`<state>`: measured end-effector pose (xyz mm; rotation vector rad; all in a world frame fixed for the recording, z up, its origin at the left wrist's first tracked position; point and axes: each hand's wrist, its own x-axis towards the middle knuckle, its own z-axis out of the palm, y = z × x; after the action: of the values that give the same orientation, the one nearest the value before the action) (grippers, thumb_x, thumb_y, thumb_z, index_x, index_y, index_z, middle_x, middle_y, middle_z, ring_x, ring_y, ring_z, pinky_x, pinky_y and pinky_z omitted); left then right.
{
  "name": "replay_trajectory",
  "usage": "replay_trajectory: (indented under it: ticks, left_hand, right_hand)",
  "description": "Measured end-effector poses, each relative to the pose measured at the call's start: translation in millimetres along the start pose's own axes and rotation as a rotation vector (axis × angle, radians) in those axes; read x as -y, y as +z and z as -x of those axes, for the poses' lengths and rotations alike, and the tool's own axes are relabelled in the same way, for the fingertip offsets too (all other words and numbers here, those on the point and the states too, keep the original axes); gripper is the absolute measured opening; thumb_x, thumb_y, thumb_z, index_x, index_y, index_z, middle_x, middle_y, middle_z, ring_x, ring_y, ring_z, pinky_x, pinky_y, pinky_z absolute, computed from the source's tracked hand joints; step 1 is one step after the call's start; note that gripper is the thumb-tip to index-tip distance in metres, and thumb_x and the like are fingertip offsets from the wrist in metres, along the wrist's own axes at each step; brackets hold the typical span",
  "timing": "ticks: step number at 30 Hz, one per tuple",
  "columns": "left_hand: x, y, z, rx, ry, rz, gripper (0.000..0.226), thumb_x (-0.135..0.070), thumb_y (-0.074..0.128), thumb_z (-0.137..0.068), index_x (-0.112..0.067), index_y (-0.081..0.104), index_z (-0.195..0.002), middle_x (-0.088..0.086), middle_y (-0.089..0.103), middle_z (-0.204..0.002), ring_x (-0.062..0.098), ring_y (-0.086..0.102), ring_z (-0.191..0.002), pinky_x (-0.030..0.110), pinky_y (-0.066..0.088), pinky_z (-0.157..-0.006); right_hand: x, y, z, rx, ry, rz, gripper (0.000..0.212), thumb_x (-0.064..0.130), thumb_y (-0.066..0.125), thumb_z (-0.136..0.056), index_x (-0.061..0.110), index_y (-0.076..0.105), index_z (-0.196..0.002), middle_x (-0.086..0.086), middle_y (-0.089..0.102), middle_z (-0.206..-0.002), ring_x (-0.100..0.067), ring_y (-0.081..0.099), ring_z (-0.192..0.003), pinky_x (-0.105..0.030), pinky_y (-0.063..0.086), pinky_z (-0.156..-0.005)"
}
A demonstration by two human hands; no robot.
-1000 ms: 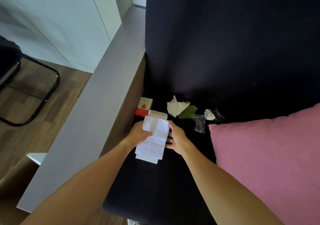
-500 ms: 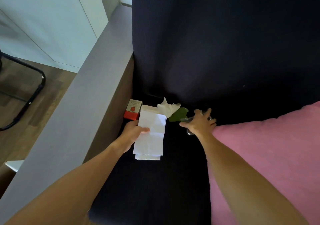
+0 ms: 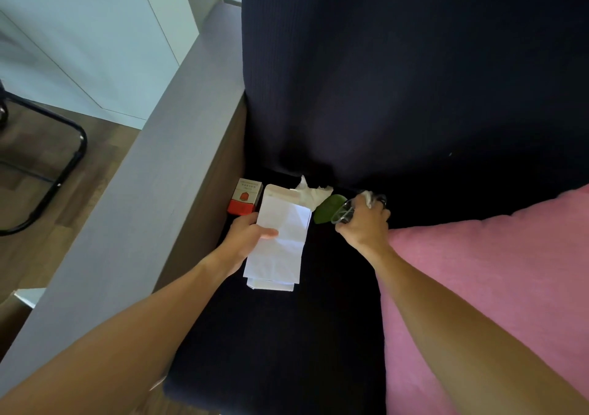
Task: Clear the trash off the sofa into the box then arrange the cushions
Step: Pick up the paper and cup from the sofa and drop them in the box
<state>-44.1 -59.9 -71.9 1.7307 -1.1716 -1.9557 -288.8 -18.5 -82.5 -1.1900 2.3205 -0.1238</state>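
Observation:
On the dark sofa seat [image 3: 287,335] my left hand [image 3: 247,237] grips a folded white paper [image 3: 280,245] by its left edge. My right hand [image 3: 365,223] is closed on a clear plastic wrapper [image 3: 342,213] with a bit of white tissue at its top. A green leaf [image 3: 326,212] lies between the paper and my right hand. Behind it sits a crumpled white tissue [image 3: 310,193]. A small red and white carton [image 3: 244,196] stands against the armrest. A pink cushion [image 3: 494,287] lies at the right, touching my right forearm.
The grey sofa armrest [image 3: 143,210] runs along the left. Past it are wooden floor and a black chair frame [image 3: 63,159]. A cardboard box edge [image 3: 22,299] shows at the lower left. The dark backrest [image 3: 414,79] rises behind the trash.
My right hand left the paper, moved right and closed on the plastic wrapper. My left hand kept hold of the paper and stayed in place.

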Motion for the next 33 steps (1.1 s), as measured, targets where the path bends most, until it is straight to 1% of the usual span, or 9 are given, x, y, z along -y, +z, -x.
replay_trajectory:
  ticks: [5,8,12,16,20,22,24,30,33]
  left_hand:
    - [-20,-5,32,-0.019,0.046,0.075,0.032,-0.005,0.062,-0.086,-0.013,0.069,-0.116,0.007,0.075,-0.105,0.027,0.072,-0.092,0.034,0.056,-0.069]
    - [-33,-18,58,0.0,0.074,0.125,0.039,-0.009,0.059,-0.078,-0.009,0.068,-0.116,0.012,0.074,-0.104,0.028,0.072,-0.089,0.037,0.058,-0.07]
    - [-52,-52,104,-0.016,0.105,0.219,0.035,-0.016,0.054,-0.064,-0.012,0.07,-0.094,0.001,0.073,-0.075,0.021,0.071,-0.07,0.032,0.058,-0.059]
    - [-66,-98,145,-0.097,0.103,0.34,0.043,-0.013,0.055,-0.063,-0.005,0.066,-0.104,0.017,0.064,-0.093,0.036,0.063,-0.086,0.049,0.053,-0.082]
    - [-54,-181,199,-0.218,0.167,0.385,0.026,-0.007,0.053,-0.079,-0.007,0.067,-0.101,0.016,0.066,-0.094,0.035,0.066,-0.085,0.046,0.056,-0.079]
    - [-35,-225,225,-0.317,0.177,0.405,0.041,-0.014,0.057,-0.072,-0.001,0.066,-0.11,0.018,0.067,-0.097,0.037,0.067,-0.086,0.048,0.057,-0.079]
    - [-12,-263,244,-0.42,0.152,0.435,0.054,-0.016,0.06,-0.066,0.005,0.064,-0.116,0.022,0.067,-0.102,0.04,0.066,-0.09,0.053,0.055,-0.085]
    - [95,-362,291,-0.688,0.015,0.567,0.039,-0.009,0.063,-0.076,0.003,0.066,-0.113,0.028,0.069,-0.11,0.041,0.068,-0.089,0.053,0.055,-0.088]
    - [153,-390,300,-0.772,-0.082,0.577,0.028,-0.006,0.062,-0.086,-0.002,0.063,-0.114,0.024,0.07,-0.112,0.039,0.07,-0.093,0.051,0.058,-0.084]
  right_hand:
    - [33,-24,32,-0.046,-0.102,-0.11,0.054,0.031,0.072,-0.074,0.022,0.046,-0.121,-0.02,0.032,-0.144,-0.04,0.036,-0.124,-0.042,0.041,-0.096]
    - [63,-42,53,-0.06,-0.22,-0.151,0.052,0.03,0.07,-0.075,0.021,0.045,-0.119,-0.019,0.038,-0.139,-0.038,0.04,-0.119,-0.034,0.031,-0.087]
    - [124,-63,85,-0.063,-0.352,-0.198,0.043,0.026,0.066,-0.078,0.025,0.043,-0.114,-0.011,0.046,-0.129,-0.032,0.044,-0.115,-0.034,0.029,-0.085]
    - [177,-72,116,-0.047,-0.495,-0.249,0.049,0.025,0.07,-0.077,0.025,0.045,-0.12,-0.004,0.045,-0.119,-0.024,0.039,-0.108,-0.031,0.029,-0.086]
    - [257,-62,165,0.027,-0.672,-0.348,0.049,0.024,0.07,-0.076,0.03,0.045,-0.118,0.016,0.04,-0.104,-0.021,0.043,-0.112,-0.038,0.042,-0.093]
    - [295,-46,191,0.103,-0.747,-0.41,0.048,0.025,0.071,-0.076,0.034,0.043,-0.114,0.02,0.045,-0.107,-0.023,0.049,-0.115,-0.048,0.046,-0.099]
    - [325,-27,214,0.199,-0.77,-0.436,0.047,0.029,0.072,-0.077,0.038,0.041,-0.111,0.01,0.053,-0.119,-0.026,0.053,-0.116,-0.05,0.048,-0.098]
    - [399,61,288,0.511,-0.806,-0.386,0.057,0.029,0.076,-0.074,0.036,0.042,-0.12,-0.002,0.048,-0.124,-0.02,0.054,-0.108,-0.034,0.053,-0.086]
    - [421,110,320,0.742,-0.737,-0.417,0.054,0.025,0.074,-0.075,0.034,0.044,-0.118,-0.002,0.054,-0.116,-0.014,0.06,-0.086,-0.022,0.053,-0.064]
